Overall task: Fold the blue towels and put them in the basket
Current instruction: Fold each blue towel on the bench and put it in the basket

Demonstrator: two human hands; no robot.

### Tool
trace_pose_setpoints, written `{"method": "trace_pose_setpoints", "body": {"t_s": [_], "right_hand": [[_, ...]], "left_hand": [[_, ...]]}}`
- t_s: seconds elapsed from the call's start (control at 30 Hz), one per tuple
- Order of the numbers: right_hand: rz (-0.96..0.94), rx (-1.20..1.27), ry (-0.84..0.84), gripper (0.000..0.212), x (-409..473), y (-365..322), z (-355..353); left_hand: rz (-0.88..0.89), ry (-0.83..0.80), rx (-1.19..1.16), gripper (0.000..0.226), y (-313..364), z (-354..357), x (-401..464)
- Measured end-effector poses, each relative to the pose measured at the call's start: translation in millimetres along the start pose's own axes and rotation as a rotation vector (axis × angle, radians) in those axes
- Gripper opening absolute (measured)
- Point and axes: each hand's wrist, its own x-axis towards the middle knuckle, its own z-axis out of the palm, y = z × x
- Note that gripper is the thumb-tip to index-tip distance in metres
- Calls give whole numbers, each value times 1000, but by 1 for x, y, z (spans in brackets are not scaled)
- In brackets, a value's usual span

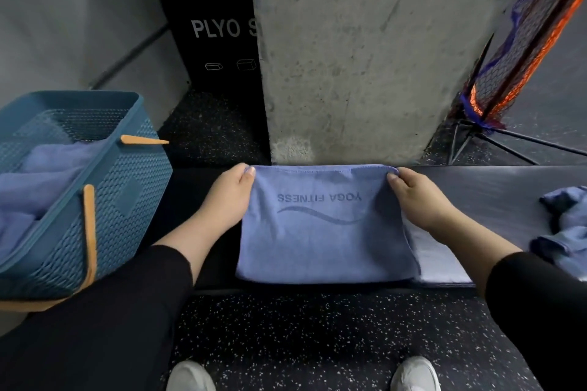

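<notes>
Head camera, looking down, shows a soft blue towel printed with "YOGA FITNESS" [324, 232] lying on a dark padded bench [495, 190], folded over at least once so that a paler layer sticks out at its right side. The left hand [227, 200] pinches the far left corner between thumb and curled fingers, and the right hand [419, 197] pinches the far right corner the same way; both hold cloth and nothing else. The corners are at the far edge of the bench, close to a rough grey concrete pillar [365, 57].

To the left, a teal perforated plastic basket with tan handles [127, 187] already holds blue cloth, which looks like towels put away, though how many cannot be told. At the right end of the bench lies a crumpled blue towel [562, 228], unfolded.

By my reading the task is partway along: some towels are in the basket, this one is mid-fold and probably needs another fold before it goes in, and the crumpled one is not yet begun.
</notes>
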Motion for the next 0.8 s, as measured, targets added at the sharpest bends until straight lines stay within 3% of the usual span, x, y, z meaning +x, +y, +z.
{"method": "trace_pose_setpoints", "body": {"t_s": [0.33,0.67,0.8], "right_hand": [[-16,-226,-107,36,8,5,10],[74,-160,-331,31,-47,2,-14],[28,-173,-345,30,-66,1,-18]], "left_hand": [[16,-71,533,39,0,22,9],[150,-224,623,34,9,-2,-63],[118,-247,565,36,5,-9,-84]]}}
